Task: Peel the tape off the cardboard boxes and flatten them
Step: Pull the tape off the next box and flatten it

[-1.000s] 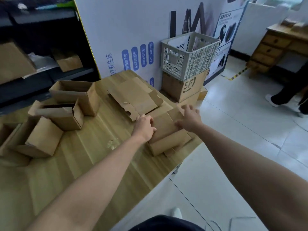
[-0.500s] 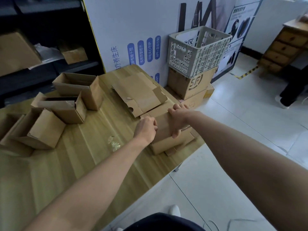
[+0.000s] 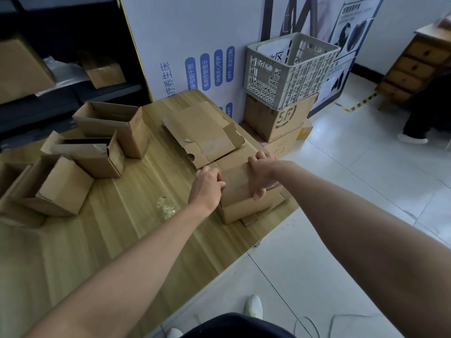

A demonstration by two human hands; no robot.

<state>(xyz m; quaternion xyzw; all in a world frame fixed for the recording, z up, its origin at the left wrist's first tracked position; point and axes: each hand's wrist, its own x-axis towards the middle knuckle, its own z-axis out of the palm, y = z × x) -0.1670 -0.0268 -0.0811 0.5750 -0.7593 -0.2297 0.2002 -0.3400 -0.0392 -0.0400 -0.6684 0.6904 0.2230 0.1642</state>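
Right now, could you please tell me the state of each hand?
Left hand: grips the left edge of the folded box.
Right hand: grips the same box from above.

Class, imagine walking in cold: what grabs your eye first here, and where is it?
At the right edge of the table, the left hand and right hand grip a folded box. Open boxes crowd the table's left side; a grey crate tops stacked cartons on the floor beyond.
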